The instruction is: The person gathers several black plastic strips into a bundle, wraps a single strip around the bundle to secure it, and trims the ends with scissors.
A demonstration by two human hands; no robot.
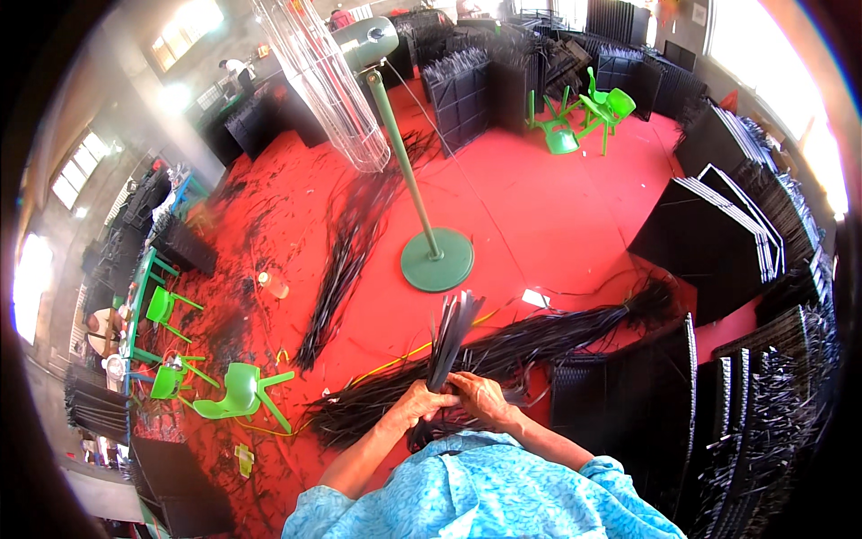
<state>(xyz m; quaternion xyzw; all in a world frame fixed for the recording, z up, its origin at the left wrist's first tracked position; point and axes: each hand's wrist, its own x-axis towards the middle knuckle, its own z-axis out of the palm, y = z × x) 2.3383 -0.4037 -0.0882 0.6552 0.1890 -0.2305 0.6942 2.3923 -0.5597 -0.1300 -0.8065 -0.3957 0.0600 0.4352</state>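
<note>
A bundle of flat black strips [451,334] stands nearly upright in front of my body, its loose ends fanning out at the top. My left hand [420,402] is wrapped round its lower part. From the other side my right hand [483,397] closes on the same bundle, its fingertips meeting those of the left. The strips' lower ends hang below my hands, against my blue patterned clothing [485,490]. Just beyond my hands, a long heap of black strips [521,352] lies across the red floor [521,211].
A green-based standing fan [437,260] rises ahead. Another line of strips [337,287] lies to its left, near a bottle [273,285]. Green chairs [241,395] stand at left and far right. Stacked black panels [628,395] crowd the right. A yellow cord [404,357] crosses the floor.
</note>
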